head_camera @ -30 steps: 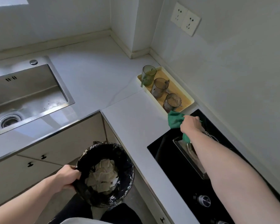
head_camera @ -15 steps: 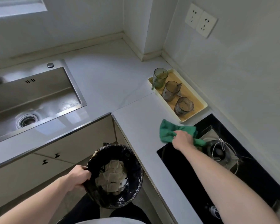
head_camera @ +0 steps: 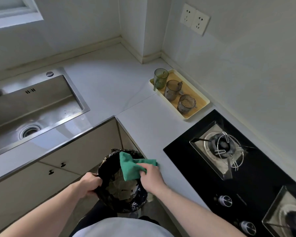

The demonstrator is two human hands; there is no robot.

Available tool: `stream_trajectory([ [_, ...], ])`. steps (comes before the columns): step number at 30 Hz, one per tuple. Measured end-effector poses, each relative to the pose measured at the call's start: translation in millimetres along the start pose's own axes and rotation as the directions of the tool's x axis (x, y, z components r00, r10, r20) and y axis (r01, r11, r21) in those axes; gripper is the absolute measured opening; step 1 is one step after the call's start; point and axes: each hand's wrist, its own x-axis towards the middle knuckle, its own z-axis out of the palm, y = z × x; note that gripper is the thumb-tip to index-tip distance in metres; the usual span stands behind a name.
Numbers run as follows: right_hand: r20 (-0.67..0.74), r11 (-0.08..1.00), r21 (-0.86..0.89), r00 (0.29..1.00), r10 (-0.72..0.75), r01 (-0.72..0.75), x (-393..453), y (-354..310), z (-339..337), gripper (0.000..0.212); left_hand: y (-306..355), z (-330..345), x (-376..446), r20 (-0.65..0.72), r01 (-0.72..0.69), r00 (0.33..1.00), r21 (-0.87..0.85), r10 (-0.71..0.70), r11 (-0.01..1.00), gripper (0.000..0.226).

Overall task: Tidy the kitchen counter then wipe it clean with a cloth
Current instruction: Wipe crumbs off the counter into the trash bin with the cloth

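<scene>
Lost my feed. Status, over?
Left hand grips bin rim. Right hand holds green cloth at counter edge, over bin. Nothing blocking.

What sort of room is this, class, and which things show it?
Most likely a home kitchen: a steel sink set in the counter, a gas hob, and cups on a tray.

Home kitchen: sink (head_camera: 41, 106), gas hob (head_camera: 220, 147).

Green cloth (head_camera: 132, 165) over black-lined bin (head_camera: 108, 170)
</scene>
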Motion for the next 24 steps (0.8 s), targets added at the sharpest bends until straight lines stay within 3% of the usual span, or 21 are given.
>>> stream_trajectory([
  [2, -0.011, 0.996, 0.085, 1.000, -0.008, 0.009, -9.3, 2.1, -8.8, 0.038, -4.0, 4.2, -1.3, 0.005, -0.001, 1.000, -0.002, 0.001, 1.000, 0.018],
  [8, -0.352, 0.981, 0.191, 0.931, 0.098, -0.031, -16.9, 33.0, -79.2, 0.034, -9.6, 15.1, -10.8, 0.024, -0.021, 0.999, -0.025, 0.021, 0.999, 0.020],
  [11, -0.419, 0.982, 0.173, 0.896, 0.147, -0.081, -11.0, 54.4, -97.7, 0.032, -9.1, 22.4, -16.5, 0.053, -0.037, 0.998, -0.002, 0.037, 0.999, 0.019],
  [18, -0.325, 0.987, -0.108, 0.942, 0.079, -0.120, 9.7, 62.4, -50.3, 0.038, -16.9, 29.7, -5.3, 0.094, -0.029, 0.995, 0.102, 0.019, 0.994, 0.018],
  [21, -0.269, 0.991, -0.098, 0.961, 0.062, -0.091, -5.1, 45.3, -2.8, 0.039, -19.9, 29.0, 6.4, 0.111, -0.032, 0.994, 0.143, 0.016, 0.989, 0.025],
  [24, -0.149, 0.999, 0.021, 0.988, 0.047, -0.044, -30.2, 27.6, 35.8, 0.037, -16.1, 29.9, 8.5, 0.120, -0.062, 0.992, 0.200, 0.038, 0.978, 0.026],
])
